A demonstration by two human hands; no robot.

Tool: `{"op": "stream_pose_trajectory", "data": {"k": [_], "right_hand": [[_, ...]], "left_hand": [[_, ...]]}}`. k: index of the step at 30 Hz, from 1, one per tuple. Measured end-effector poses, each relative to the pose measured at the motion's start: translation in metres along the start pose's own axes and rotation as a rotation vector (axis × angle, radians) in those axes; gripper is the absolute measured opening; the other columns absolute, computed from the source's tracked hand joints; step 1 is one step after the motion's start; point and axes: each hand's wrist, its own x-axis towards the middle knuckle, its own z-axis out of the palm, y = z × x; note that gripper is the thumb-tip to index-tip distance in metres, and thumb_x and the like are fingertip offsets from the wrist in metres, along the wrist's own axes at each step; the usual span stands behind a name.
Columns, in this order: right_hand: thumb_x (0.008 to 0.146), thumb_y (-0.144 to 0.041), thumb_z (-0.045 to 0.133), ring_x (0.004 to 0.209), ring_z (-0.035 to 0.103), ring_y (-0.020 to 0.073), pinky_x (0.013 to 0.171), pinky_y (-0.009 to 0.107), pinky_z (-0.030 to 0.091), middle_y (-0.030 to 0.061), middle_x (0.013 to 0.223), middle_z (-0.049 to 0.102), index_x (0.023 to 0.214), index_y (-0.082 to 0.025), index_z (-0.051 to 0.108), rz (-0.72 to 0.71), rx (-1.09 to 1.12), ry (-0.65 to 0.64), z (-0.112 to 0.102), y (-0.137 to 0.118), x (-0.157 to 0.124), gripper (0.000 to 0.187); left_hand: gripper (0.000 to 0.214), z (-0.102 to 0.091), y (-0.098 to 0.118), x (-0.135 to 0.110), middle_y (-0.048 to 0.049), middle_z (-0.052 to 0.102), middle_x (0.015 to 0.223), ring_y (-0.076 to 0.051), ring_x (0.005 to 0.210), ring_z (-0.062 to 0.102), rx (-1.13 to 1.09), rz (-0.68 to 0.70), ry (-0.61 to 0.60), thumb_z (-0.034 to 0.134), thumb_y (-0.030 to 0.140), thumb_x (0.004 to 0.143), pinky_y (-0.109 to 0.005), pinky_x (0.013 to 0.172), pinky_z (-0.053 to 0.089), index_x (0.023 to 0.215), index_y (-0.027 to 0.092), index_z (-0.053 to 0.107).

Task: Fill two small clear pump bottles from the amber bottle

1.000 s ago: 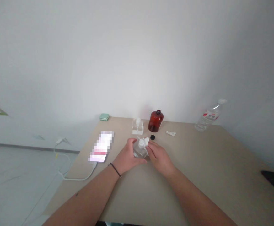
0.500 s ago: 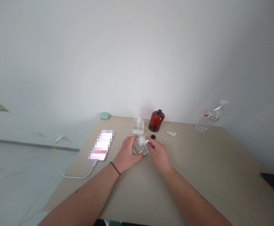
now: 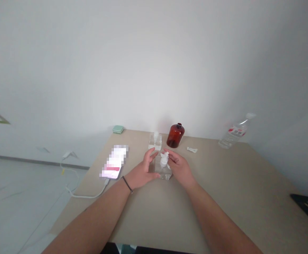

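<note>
- Clear square bottle [image 3: 162,172]: mid-table [image 3: 222,197], between both hands; white tissue [image 3: 164,159] bunched at its neck.
- Right hand [image 3: 179,168]: fingers pinched nearly closed on tissue.
- Left hand [image 3: 142,172]: thumb and fingers spread wide around bottle's left side; firm contact can't be told.
- Risk: loose left grip could let bottle twist or tip if tissue gets tugged; thin tissue might tear.
- Just beyond: second clear bottle [image 3: 155,145], far side; a knock could shift it.
- Amber bottle [image 3: 175,137], far right of it, uncapped: could spill if bumped.
</note>
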Motion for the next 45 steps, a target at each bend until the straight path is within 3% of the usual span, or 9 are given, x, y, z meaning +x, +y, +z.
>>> {"op": "stream_pose_trajectory", "data": {"k": [4, 7, 11, 15, 21, 27, 35, 41, 45], "right_hand": [[0.077, -0.037, 0.075, 0.101, 0.071, 0.0245, 0.091, 0.040, 0.053, 0.0078, 0.112, 0.077, 0.118, -0.024, 0.071, 0.015, 0.024, 0.034, 0.001, -0.002, -0.005, 0.044], [0.076, -0.037, 0.075, 0.101, 0.071, 0.0246, 0.090, 0.039, 0.053, 0.0100, 0.114, 0.076, 0.127, -0.022, 0.065, 0.030, 0.049, 0.039, 0.003, -0.003, -0.008, 0.054], [0.077, -0.033, 0.073, 0.102, 0.071, 0.0234, 0.093, 0.038, 0.051, 0.0107, 0.117, 0.075, 0.142, -0.021, 0.055, 0.042, 0.039, 0.021, 0.005, -0.005, -0.009, 0.068], [0.079, -0.035, 0.072, 0.103, 0.070, 0.0237, 0.095, 0.039, 0.051, 0.0098, 0.116, 0.075, 0.150, -0.022, 0.045, 0.054, 0.025, 0.000, 0.003, -0.006, -0.006, 0.077], [0.074, -0.033, 0.077, 0.137, 0.050, 0.0269, 0.107, 0.044, 0.043, 0.0099, 0.115, 0.076, 0.151, -0.025, 0.042, 0.053, 0.003, -0.059, -0.003, -0.007, -0.002, 0.085], [0.068, -0.026, 0.078, 0.101, 0.071, 0.0251, 0.087, 0.037, 0.054, 0.0099, 0.115, 0.076, 0.153, -0.024, 0.041, 0.153, 0.082, -0.115, -0.003, -0.012, -0.003, 0.093], [0.074, -0.038, 0.077, 0.093, 0.071, 0.0225, 0.081, 0.034, 0.054, 0.0102, 0.110, 0.077, 0.147, -0.021, 0.049, 0.096, -0.015, 0.030, -0.002, -0.014, -0.011, 0.080], [0.074, -0.040, 0.078, 0.105, 0.069, 0.0249, 0.093, 0.039, 0.051, 0.0098, 0.110, 0.075, 0.141, -0.023, 0.056, 0.040, -0.042, 0.045, 0.001, -0.011, -0.011, 0.073], [0.071, -0.035, 0.079, 0.108, 0.068, 0.0251, 0.095, 0.040, 0.050, 0.0101, 0.114, 0.074, 0.142, -0.024, 0.056, 0.060, -0.028, 0.042, -0.001, -0.005, -0.005, 0.075]], "left_hand": [[0.080, -0.008, -0.003, 0.000, -0.0197, 0.043, 0.149, -0.033, 0.140, 0.043, 0.131, -0.037, 0.205, 0.073, 0.023, 0.080, -0.056, 0.116, 0.031, 0.145, 0.023, 0.026], [0.067, -0.007, -0.001, -0.002, -0.0177, 0.055, 0.135, -0.029, 0.132, 0.053, 0.089, -0.050, 0.184, 0.066, 0.025, 0.086, -0.054, 0.115, 0.033, 0.142, 0.020, 0.030], [0.108, 0.012, 0.006, -0.001, -0.0199, 0.047, 0.144, -0.034, 0.135, 0.048, 0.118, -0.051, 0.165, 0.086, 0.031, 0.068, -0.054, 0.114, 0.035, 0.149, 0.022, 0.016], [0.101, 0.027, 0.013, 0.003, -0.0156, 0.055, 0.133, -0.033, 0.125, 0.055, 0.237, -0.084, 0.325, 0.084, 0.026, 0.068, -0.052, 0.109, 0.040, 0.147, 0.022, 0.023], [0.103, 0.012, 0.011, 0.003, -0.0153, 0.055, 0.134, -0.030, 0.122, 0.059, 0.157, -0.039, 0.139, 0.077, 0.015, 0.069, -0.049, 0.108, 0.043, 0.150, 0.023, 0.014], [0.109, -0.003, 0.008, 0.004, -0.0163, 0.051, 0.141, -0.031, 0.127, 0.056, 0.071, 0.004, -0.052, 0.079, 0.016, 0.069, -0.050, 0.110, 0.041, 0.152, 0.026, 0.010], [0.086, -0.017, 0.013, -0.002, -0.0142, 0.059, 0.130, -0.031, 0.127, 0.055, 0.195, -0.089, 0.182, 0.078, 0.026, 0.076, -0.055, 0.114, 0.035, 0.147, 0.024, 0.030], [0.110, 0.017, 0.017, 0.001, -0.0192, 0.047, 0.145, -0.038, 0.136, 0.047, 0.202, -0.100, 0.207, 0.091, 0.033, 0.060, -0.055, 0.113, 0.036, 0.149, 0.022, 0.026], [0.093, 0.025, 0.018, 0.004, -0.0159, 0.055, 0.134, -0.033, 0.125, 0.055, 0.241, -0.074, 0.267, 0.082, 0.025, 0.069, -0.051, 0.108, 0.042, 0.146, 0.021, 0.030]]}}
